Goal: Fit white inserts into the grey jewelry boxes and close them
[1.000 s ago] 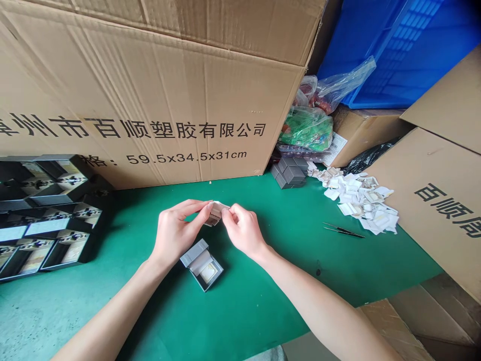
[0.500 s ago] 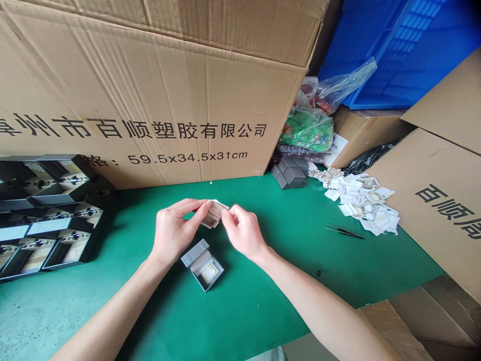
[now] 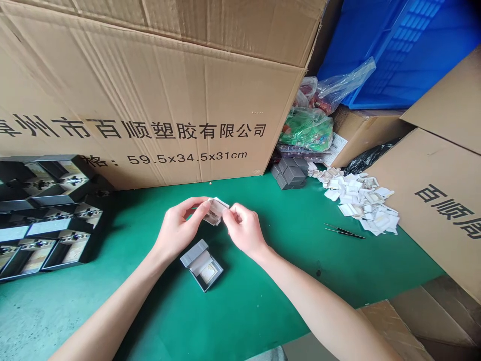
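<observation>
pale piece (image 3: 215, 210): partly hidden by the left hand (image 3: 176, 231) and right hand (image 3: 243, 229); its exact shape cannot be told
grey box (image 3: 195, 253): the contents are too small to tell
black tray (image 3: 89, 245): cut off by the left edge
blue crate (image 3: 394, 55): cut off by the top and right edges
green plastic bag (image 3: 306, 129): contents blurred behind the film
white scraps (image 3: 361, 200): too small to tell what they are

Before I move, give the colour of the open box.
The box is grey outside, cream inside; head view shows it best.
</observation>
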Demonstrator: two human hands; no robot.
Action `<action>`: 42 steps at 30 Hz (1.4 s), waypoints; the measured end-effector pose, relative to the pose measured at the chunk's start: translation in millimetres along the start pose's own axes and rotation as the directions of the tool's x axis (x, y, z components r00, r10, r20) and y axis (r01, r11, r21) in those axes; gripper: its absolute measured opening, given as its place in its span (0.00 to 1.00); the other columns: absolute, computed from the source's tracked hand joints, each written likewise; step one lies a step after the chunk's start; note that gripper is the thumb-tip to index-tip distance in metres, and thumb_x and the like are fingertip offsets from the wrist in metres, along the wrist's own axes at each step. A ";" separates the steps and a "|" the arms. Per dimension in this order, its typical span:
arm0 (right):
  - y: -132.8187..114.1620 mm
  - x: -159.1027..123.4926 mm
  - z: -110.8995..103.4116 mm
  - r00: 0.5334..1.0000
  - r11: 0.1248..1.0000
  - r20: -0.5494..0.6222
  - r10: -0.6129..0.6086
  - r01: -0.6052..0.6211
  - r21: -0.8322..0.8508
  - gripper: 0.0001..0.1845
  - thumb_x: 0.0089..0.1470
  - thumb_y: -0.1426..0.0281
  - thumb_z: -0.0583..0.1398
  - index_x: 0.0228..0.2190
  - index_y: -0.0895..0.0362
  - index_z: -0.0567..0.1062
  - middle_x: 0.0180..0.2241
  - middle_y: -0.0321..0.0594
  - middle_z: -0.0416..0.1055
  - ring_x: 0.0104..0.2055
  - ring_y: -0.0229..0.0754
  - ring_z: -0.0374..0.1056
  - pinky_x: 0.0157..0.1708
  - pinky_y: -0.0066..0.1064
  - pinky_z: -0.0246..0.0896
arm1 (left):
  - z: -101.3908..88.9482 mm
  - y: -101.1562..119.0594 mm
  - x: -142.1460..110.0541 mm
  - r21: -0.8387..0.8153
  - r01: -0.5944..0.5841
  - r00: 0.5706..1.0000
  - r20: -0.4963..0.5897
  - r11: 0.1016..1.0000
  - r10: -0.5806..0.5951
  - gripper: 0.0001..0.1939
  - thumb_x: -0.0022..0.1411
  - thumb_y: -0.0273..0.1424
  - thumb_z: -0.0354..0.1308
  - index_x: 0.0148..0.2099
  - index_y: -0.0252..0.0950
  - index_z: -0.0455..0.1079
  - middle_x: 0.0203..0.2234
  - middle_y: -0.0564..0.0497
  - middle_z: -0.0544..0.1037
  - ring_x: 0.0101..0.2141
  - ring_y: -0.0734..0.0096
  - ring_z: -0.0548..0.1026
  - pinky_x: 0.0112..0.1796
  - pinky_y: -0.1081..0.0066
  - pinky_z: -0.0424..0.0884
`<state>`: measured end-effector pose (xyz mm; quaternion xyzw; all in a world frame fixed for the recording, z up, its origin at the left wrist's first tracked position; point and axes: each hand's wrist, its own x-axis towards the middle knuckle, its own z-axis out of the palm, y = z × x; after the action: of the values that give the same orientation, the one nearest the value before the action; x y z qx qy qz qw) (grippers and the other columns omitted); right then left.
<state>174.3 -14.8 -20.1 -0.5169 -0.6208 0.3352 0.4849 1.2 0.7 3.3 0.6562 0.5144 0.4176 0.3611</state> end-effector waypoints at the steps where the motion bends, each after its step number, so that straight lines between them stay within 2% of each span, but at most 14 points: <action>1: 0.4 0.3 -0.1 1.000 1.000 -0.002 0.013 -0.013 0.014 0.20 0.60 0.57 0.55 0.21 0.54 0.60 0.17 0.30 0.63 0.21 0.34 0.57 0.24 0.25 0.52 | -0.6 0.5 0.4 0.003 -0.012 1.000 0.023 1.000 0.012 0.20 0.66 0.47 0.55 0.49 0.38 0.76 0.44 0.48 0.83 0.43 0.59 0.80 0.45 0.66 0.75; 7: 4.1 2.0 0.5 0.998 0.994 -0.014 0.056 -0.054 0.090 0.20 0.60 0.55 0.56 0.22 0.54 0.63 0.19 0.31 0.63 0.22 0.34 0.59 0.24 0.25 0.54 | -5.6 0.3 2.3 -0.053 -0.088 0.983 0.158 0.995 0.095 0.20 0.66 0.43 0.57 0.56 0.40 0.72 0.53 0.47 0.79 0.51 0.56 0.76 0.53 0.61 0.71; 11: 5.8 2.3 0.5 0.998 0.991 -0.008 0.064 -0.062 0.116 0.21 0.60 0.55 0.57 0.23 0.55 0.64 0.19 0.31 0.63 0.22 0.33 0.59 0.24 0.25 0.54 | -6.0 -3.4 3.3 -0.101 -0.108 0.975 0.185 0.989 0.125 0.22 0.65 0.41 0.59 0.58 0.39 0.70 0.50 0.46 0.79 0.47 0.58 0.78 0.50 0.61 0.74; 15: 3.6 2.3 -0.2 0.998 0.989 0.011 0.065 -0.066 0.135 0.20 0.60 0.55 0.57 0.23 0.55 0.65 0.21 0.31 0.64 0.22 0.34 0.61 0.25 0.25 0.56 | -6.2 -6.9 3.6 -0.109 -0.094 0.976 0.186 0.990 0.113 0.23 0.65 0.43 0.59 0.58 0.36 0.70 0.46 0.45 0.80 0.41 0.61 0.80 0.45 0.63 0.77; 23: -0.2 2.0 -0.1 0.998 0.992 0.032 0.054 -0.057 0.116 0.19 0.59 0.56 0.57 0.23 0.55 0.67 0.21 0.32 0.65 0.23 0.34 0.61 0.25 0.25 0.57 | -7.0 -5.9 4.7 -0.140 -0.040 0.985 0.158 0.989 0.062 0.25 0.63 0.44 0.61 0.57 0.37 0.71 0.46 0.44 0.80 0.42 0.60 0.79 0.43 0.65 0.77; 28: 1.9 2.5 0.8 0.998 0.994 0.066 0.025 -0.032 0.106 0.20 0.59 0.55 0.57 0.23 0.55 0.66 0.21 0.31 0.65 0.23 0.34 0.61 0.25 0.25 0.57 | -5.9 -4.7 4.7 -0.082 -0.024 0.991 0.129 0.996 0.035 0.24 0.64 0.47 0.59 0.55 0.37 0.73 0.43 0.45 0.82 0.37 0.62 0.80 0.40 0.65 0.78; 32: 0.2 1.6 -0.1 0.997 0.993 0.077 0.033 -0.042 0.108 0.21 0.58 0.53 0.57 0.23 0.55 0.67 0.20 0.31 0.64 0.23 0.33 0.61 0.25 0.25 0.57 | -5.4 -4.0 4.1 -0.074 -0.023 0.992 0.126 0.997 0.032 0.23 0.64 0.47 0.59 0.55 0.38 0.73 0.45 0.46 0.82 0.39 0.61 0.80 0.41 0.66 0.77; 35: -1.7 0.9 -2.1 0.995 0.992 0.082 0.061 -0.069 0.105 0.23 0.58 0.51 0.58 0.23 0.56 0.68 0.21 0.32 0.65 0.23 0.34 0.62 0.25 0.25 0.57 | -6.0 -3.1 3.8 -0.075 -0.021 0.992 0.123 0.997 0.031 0.23 0.64 0.47 0.59 0.54 0.38 0.73 0.46 0.46 0.82 0.41 0.60 0.80 0.43 0.65 0.77; 38: 0.9 3.5 -5.0 0.993 0.989 0.028 0.117 -0.119 0.087 0.27 0.61 0.48 0.54 0.24 0.57 0.72 0.22 0.35 0.68 0.24 0.35 0.64 0.26 0.27 0.58 | -7.0 -2.3 3.5 -0.056 -0.028 0.992 0.125 0.998 0.034 0.23 0.64 0.47 0.58 0.54 0.38 0.73 0.46 0.46 0.82 0.41 0.59 0.80 0.43 0.64 0.77; 40: 4.9 8.0 -7.8 0.985 0.976 -0.008 0.170 -0.167 0.143 0.29 0.62 0.47 0.51 0.26 0.57 0.73 0.22 0.36 0.69 0.24 0.35 0.65 0.25 0.27 0.58 | -7.6 -1.8 3.1 -0.050 -0.022 0.991 0.131 0.999 0.028 0.24 0.64 0.48 0.58 0.55 0.38 0.73 0.46 0.46 0.81 0.41 0.59 0.80 0.43 0.63 0.77; 42: 8.9 14.0 -11.6 0.976 0.939 0.026 0.215 -0.214 0.270 0.27 0.60 0.47 0.54 0.29 0.57 0.75 0.24 0.37 0.70 0.25 0.36 0.66 0.22 0.26 0.57 | -7.6 -1.2 2.7 -0.051 -0.013 0.989 0.146 0.999 0.020 0.24 0.63 0.48 0.58 0.55 0.38 0.73 0.46 0.45 0.81 0.41 0.58 0.80 0.44 0.63 0.77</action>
<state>188.3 -0.2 -21.1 -0.5106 -0.5080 0.4669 0.5130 -5.9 3.9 5.7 0.6800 0.4705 0.3841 0.4107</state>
